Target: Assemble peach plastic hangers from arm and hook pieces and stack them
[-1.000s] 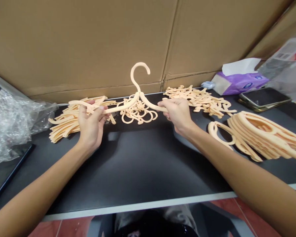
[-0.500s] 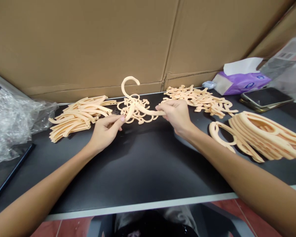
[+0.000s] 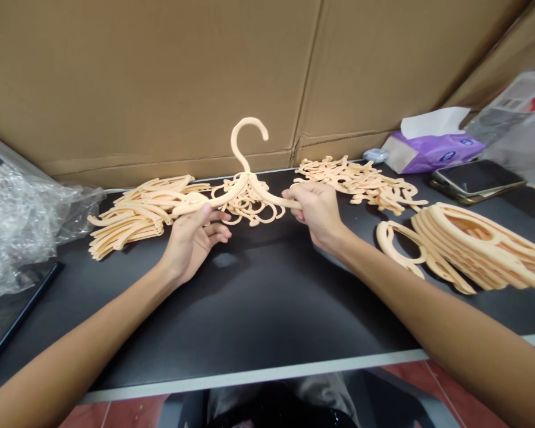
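A cream plastic clothes hanger (image 3: 237, 189) is held up above the table, its hook upward and its two arms spread to the sides. My right hand (image 3: 317, 209) is closed around the end of its right arm. My left hand (image 3: 191, 241) is at the left arm, thumb against it and the other fingers apart below it. Behind the hanger lies a pile of loose cream hooks (image 3: 261, 211). To the left is a heap of curved hanger arms (image 3: 131, 223). Small cream pieces (image 3: 361, 181) are piled behind my right hand.
A stack of hangers (image 3: 468, 249) lies at the right on the black table (image 3: 258, 321). Behind it are a phone (image 3: 479, 178) and a purple tissue pack (image 3: 441, 148). Clear plastic wrap (image 3: 22, 220) covers the left side. Cardboard (image 3: 160, 77) walls the back.
The hanger's left arm has swung out to the left and the hook now stands higher. My left hand has loosened from a pinch, its fingers spreading. My right hand keeps its grip.
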The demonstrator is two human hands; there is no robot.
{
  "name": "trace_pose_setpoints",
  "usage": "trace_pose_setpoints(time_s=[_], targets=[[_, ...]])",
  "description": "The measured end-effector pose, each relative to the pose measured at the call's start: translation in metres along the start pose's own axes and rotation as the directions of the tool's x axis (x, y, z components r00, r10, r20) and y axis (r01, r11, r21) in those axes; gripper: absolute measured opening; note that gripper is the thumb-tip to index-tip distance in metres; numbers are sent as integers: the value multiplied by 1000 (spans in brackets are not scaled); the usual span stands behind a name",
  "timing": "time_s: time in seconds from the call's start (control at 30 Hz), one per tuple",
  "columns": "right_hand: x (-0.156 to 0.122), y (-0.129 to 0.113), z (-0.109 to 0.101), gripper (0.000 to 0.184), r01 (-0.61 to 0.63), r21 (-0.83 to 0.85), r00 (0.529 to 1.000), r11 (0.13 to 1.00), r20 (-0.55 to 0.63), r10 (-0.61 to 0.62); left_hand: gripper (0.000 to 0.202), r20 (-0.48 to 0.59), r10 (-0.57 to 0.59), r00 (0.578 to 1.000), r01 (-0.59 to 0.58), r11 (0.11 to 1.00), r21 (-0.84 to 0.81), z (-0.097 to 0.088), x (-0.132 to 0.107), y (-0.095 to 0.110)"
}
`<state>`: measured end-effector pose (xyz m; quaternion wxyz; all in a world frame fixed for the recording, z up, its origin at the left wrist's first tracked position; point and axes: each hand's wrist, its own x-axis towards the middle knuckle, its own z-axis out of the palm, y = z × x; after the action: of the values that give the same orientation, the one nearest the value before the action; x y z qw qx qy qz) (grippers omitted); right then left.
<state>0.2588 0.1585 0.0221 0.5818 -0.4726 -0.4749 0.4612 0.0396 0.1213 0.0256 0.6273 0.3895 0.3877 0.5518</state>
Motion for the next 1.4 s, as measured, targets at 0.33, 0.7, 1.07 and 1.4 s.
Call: trace_pose_setpoints(time_s=[0.33,0.7,1.07,1.4], targets=[[-5,6,4,35,2,-82,993,997,119,7,36,-5,-43,999,42,995,-88,1,-3,-6],[3,-4,-7,23,-266,-2,929,964,267,257,6,-87,-69,994,53,984,-169,-3,3,-5],[14,-4,-13,12,-302,333,950,893,186,252,22,-21,27,999,-25,997,74,-6,2,-13],[8,0,-10,36,-192,218,963,957,228,142,31,80,100,992,-122,925,360,-7,-1,-20]])
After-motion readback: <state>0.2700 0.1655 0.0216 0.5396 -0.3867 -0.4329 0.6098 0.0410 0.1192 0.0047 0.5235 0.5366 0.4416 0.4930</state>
